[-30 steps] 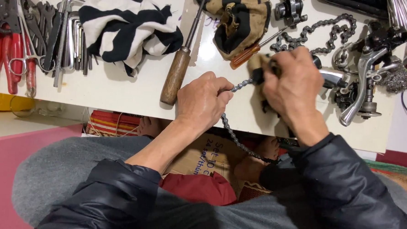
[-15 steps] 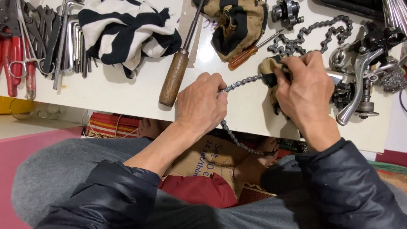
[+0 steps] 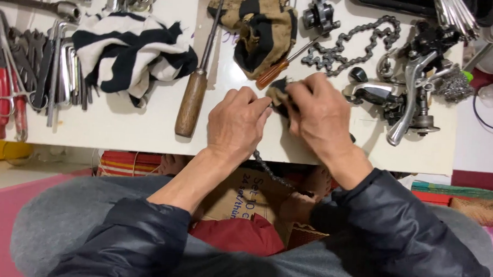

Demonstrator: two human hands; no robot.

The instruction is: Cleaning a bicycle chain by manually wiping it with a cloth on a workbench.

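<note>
- Head view: your left hand (image 3: 237, 124) and right hand (image 3: 320, 118) sit close together at the near edge of the white table (image 3: 147, 134), fingertips almost touching.
- Your left hand is closed in a pinch on the chain (image 3: 271, 172) right where it comes up over the table edge; the thumb and forefinger hide the pinched links.
- Your right hand is curled shut around a small dirty rag (image 3: 276, 93), which pokes out between the 2 hands. Whether the chain runs on inside that rag you cannot tell; the hand covers it.
- The visible chain hangs below the table edge, its long axis slanting from your left hand down and to the right, toward your lap and the cardboard box (image 3: 244, 196).
- So the free length lies near of both hands, and your left hand is the nearer 1 to it.
- Farther off: a second chain (image 3: 347, 44) lies far right, a wooden-handled screwdriver (image 3: 193, 100) just left of your left hand, a striped cloth (image 3: 128, 53) beyond it.
</note>
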